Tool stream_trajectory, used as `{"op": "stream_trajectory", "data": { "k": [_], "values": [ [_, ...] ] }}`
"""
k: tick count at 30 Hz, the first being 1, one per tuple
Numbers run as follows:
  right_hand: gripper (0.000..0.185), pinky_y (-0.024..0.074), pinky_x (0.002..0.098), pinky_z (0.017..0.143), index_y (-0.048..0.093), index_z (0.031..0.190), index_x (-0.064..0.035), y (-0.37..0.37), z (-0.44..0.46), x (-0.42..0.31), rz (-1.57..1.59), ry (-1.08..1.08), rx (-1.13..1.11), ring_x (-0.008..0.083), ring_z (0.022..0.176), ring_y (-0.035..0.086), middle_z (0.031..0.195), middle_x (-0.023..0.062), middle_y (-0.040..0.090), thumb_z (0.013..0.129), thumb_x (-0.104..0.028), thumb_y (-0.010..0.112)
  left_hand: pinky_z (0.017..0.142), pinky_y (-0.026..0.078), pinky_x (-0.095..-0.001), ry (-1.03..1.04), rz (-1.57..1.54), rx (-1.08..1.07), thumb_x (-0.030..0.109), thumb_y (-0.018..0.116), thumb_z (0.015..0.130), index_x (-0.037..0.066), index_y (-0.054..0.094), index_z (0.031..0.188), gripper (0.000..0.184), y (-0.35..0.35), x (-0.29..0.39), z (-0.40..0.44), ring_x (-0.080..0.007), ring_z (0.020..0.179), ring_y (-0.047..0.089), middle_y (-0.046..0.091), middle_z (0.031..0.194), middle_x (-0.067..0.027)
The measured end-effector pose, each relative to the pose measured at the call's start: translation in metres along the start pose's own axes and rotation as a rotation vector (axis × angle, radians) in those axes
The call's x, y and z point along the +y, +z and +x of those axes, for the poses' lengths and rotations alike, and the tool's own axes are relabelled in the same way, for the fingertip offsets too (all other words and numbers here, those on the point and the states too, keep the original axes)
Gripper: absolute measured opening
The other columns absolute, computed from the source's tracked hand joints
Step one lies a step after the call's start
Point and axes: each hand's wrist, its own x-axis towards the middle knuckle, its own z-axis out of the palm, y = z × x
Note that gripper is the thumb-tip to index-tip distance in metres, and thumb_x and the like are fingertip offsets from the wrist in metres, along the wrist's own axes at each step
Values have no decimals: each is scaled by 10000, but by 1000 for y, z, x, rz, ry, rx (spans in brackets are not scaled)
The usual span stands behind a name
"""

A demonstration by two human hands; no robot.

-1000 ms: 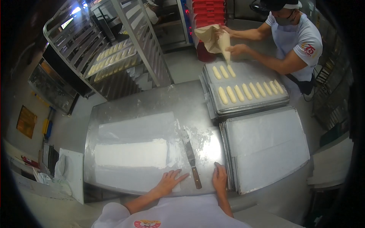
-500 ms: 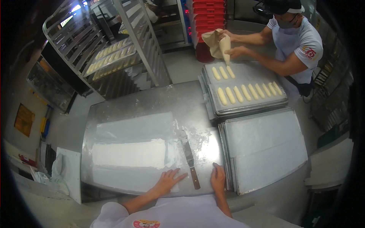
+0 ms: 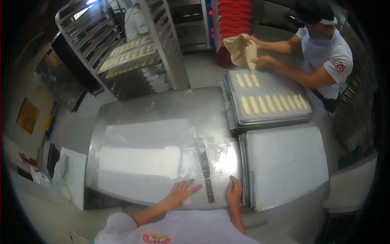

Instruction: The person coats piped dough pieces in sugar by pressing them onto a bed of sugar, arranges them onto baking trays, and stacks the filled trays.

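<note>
My left hand (image 3: 180, 192) lies on the near right corner of the parchment paper (image 3: 130, 188), fingers spread and nothing in them. On that paper is a long, flat rectangle of white spread (image 3: 138, 161) with ragged edges. An offset spatula (image 3: 208, 179) with a wooden handle lies on the steel table (image 3: 162, 106), between my two hands and touched by neither. My right hand (image 3: 234, 192) rests at the table's near edge, beside the stack of trays, with its fingers loosely extended and holding nothing that I can see.
Paper-lined trays (image 3: 286, 162) are stacked at the right. Behind them, a co-worker (image 3: 325, 53) squeezes a piping bag (image 3: 248, 57) over a tray with piped batter strips (image 3: 266, 105). A tray rack (image 3: 172, 53) stands at the back left, red crates (image 3: 233, 20) beyond.
The view has shifted slightly, moving the background to the right in the picture. Both my hands and the spatula keep their places. The co-worker's piping bag stays over the same row.
</note>
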Motion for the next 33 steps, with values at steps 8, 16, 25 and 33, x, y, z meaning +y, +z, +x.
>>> {"op": "stream_trajectory", "data": {
  "k": [8,16,25,33],
  "values": [
    [265,433,402,761,577,1082,17,1,0,1,-8,14,-11,356,838,538,905,195,544,835,26,483,935,328,-429,27,-16,30,-116,551,648,302,208,1457,973,3,-4,1,-345,1177,386,298,1406,-170],
    [263,433,393,767,574,1079,24,0,-1,-4,-27,14,-2,348,842,542,908,194,545,829,34,492,916,334,-420,36,23,30,-105,537,663,293,207,1459,950,10,-4,-1,-332,1149,403,299,1406,-173],
    [245,439,374,698,584,1058,9,0,-1,4,11,15,67,313,772,541,830,162,536,824,39,516,976,297,-440,-5,-40,-50,-110,517,685,291,241,1450,907,-6,11,3,-346,1225,345,277,1415,-180],
    [261,443,384,713,584,1065,2,2,-2,7,41,41,26,335,792,545,852,175,551,816,45,515,948,310,-452,34,5,14,-101,619,567,301,259,1438,1025,4,4,3,-360,1195,373,323,1380,-166]
  ]
}}
